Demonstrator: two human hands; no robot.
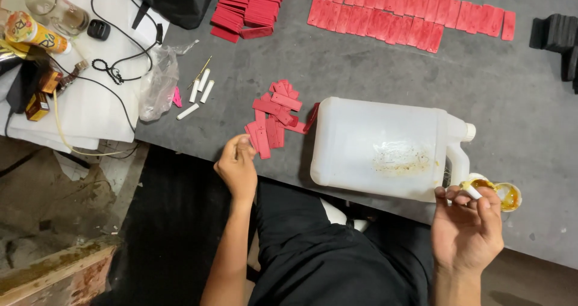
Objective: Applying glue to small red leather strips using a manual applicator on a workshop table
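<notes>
Many red strips (274, 116) on grey table (373, 71), beside white jug (385, 146).

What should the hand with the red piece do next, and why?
Probably bring the red strip, pinched in the left hand, across to the right hand. That hand holds a white stick beside the small cup of yellow paste, apparently ready to coat it.

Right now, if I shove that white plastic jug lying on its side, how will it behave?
The jug lies on a broad flat face, so it will probably slide across the grey table rather than roll. It looks nearly empty, with only yellowish residue inside, so it is likely light. Its cap seems on, so spilling looks unlikely. Sliding left, it may scatter the red strips.
</notes>
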